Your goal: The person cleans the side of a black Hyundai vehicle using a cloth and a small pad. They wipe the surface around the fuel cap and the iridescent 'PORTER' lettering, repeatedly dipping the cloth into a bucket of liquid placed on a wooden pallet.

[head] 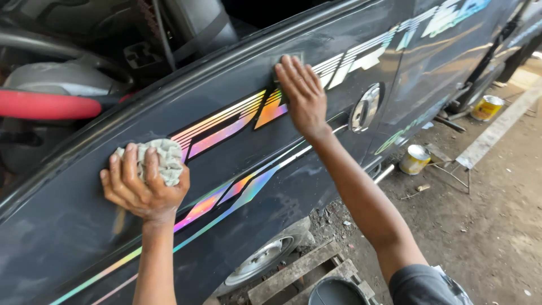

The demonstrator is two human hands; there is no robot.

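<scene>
Left hand [144, 186], lower left of frame, fingers curled tight around a crumpled grey rag [161, 158] pressed to the dark car door [73, 226]; right hand [302, 93], upper centre, flat with fingers spread, pressing a small pad [289, 57] against the door beside the rainbow stripe [226, 124], left of the chrome handle [366, 107].

Sunlit dirt floor [485, 226], paint tins [415, 159]
</scene>
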